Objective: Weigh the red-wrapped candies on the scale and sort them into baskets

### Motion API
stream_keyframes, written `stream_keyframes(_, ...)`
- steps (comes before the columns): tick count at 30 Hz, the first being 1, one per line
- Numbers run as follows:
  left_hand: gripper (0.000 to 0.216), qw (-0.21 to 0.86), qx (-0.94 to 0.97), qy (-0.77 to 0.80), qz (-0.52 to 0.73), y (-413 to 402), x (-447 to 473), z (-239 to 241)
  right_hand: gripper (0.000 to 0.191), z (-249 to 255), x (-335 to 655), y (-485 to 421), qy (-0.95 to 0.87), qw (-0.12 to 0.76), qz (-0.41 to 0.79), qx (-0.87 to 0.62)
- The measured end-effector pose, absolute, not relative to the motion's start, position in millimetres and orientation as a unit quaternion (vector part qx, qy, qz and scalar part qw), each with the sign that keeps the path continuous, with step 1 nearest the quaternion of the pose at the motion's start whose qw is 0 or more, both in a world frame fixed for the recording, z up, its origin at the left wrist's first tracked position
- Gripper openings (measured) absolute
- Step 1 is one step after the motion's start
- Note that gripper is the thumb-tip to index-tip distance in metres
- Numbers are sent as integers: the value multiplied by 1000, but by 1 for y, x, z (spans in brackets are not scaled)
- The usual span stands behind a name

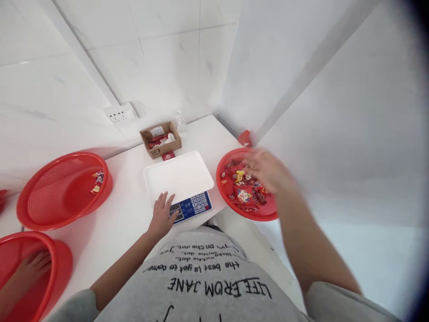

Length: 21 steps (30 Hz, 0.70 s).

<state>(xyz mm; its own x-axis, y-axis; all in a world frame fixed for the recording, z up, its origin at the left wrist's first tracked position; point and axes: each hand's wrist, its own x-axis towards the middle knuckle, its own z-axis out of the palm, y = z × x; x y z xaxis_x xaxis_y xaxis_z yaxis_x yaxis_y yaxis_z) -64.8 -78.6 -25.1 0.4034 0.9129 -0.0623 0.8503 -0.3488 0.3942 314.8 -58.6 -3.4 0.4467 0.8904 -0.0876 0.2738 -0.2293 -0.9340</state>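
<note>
My left hand (163, 214) lies with fingers spread at the front left of a digital scale, touching the edge of its white tray (181, 176) and part of the blue keypad (191, 207). Nothing is in that hand, and the tray holds nothing. Over a round red basket (225, 202) at the right is my right hand (268, 170), smeared by motion, so its fingers and anything in them cannot be made out. Inside the basket are several small wrapped snacks (244, 195), mostly in red packets, with one yellow packet (239, 175) among them.
Behind the scale stands an open cardboard box (161, 150) with red packets. A large red basket (63, 161) on the left holds a few snacks. Nearer, another person's hand (35, 264) reaches into another red basket (62, 268). Walls border the white table (125, 179).
</note>
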Motion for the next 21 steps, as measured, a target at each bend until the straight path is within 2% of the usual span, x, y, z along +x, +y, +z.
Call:
stream_keyframes(3,52,191,816,540,78,-81,-44,-21,28,-42,302,-47,-384,397,437,-710)
stream_keyframes(5,52,191,811,547,82,-82,-35,-20,29,-71,292,-35,-375,376,438,-725)
stream_keyframes(8,52,187,800,563,94,-85,-28,-22,43,-101,284,-12,-392,375,410,-733)
stream_keyframes(12,51,181,780,590,108,-92,-25,-30,55,-113,279,-2,-443,345,408,-721)
stream_keyframes(17,49,190,741,634,113,-101,-15,-34,47,-107,292,-46,-537,261,454,-661)
stream_keyframes(18,48,198,734,640,111,-102,-12,-33,47,-104,299,-57,-565,235,467,-639)
stream_keyframes(21,45,225,717,653,95,-104,-3,-30,66,-96,323,-86,-700,65,464,-538)
